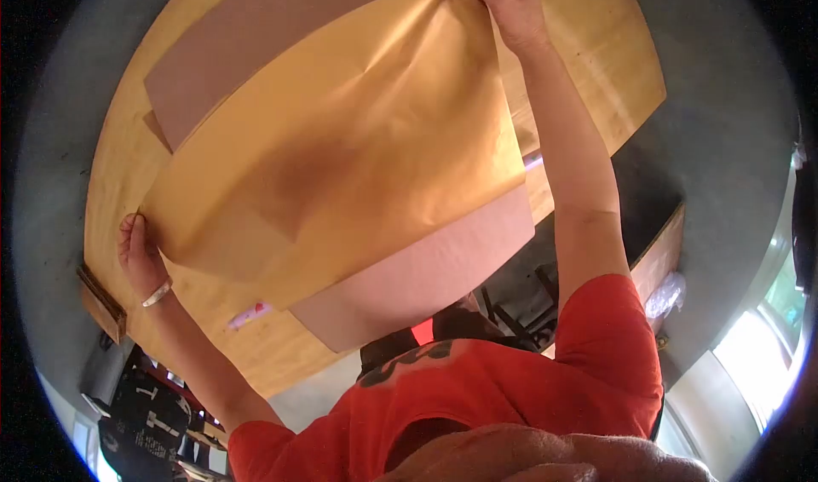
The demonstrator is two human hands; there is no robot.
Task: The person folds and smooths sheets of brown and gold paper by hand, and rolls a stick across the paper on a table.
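Note:
A large translucent yellow-brown sheet (409,133) is stretched between my two hands above the wooden table. My left hand (141,248), with a pale band at the wrist, pinches its left corner. At the top, my right hand (511,5) grips the far right corner, and creases fan out from those fingers. Under the sheet lies a pinkish-brown board or paper, showing beyond its far edge (230,48) and again along its near edge (426,265); whether this is one piece is hidden.
A pinkish-white printed item (250,315) lies on the wooden table (298,358) near its front edge. Another light item (533,160) shows beside the sheet's right edge. Clear plastic (665,296) rests on a surface at right. Black printed fabric (145,422) is at lower left.

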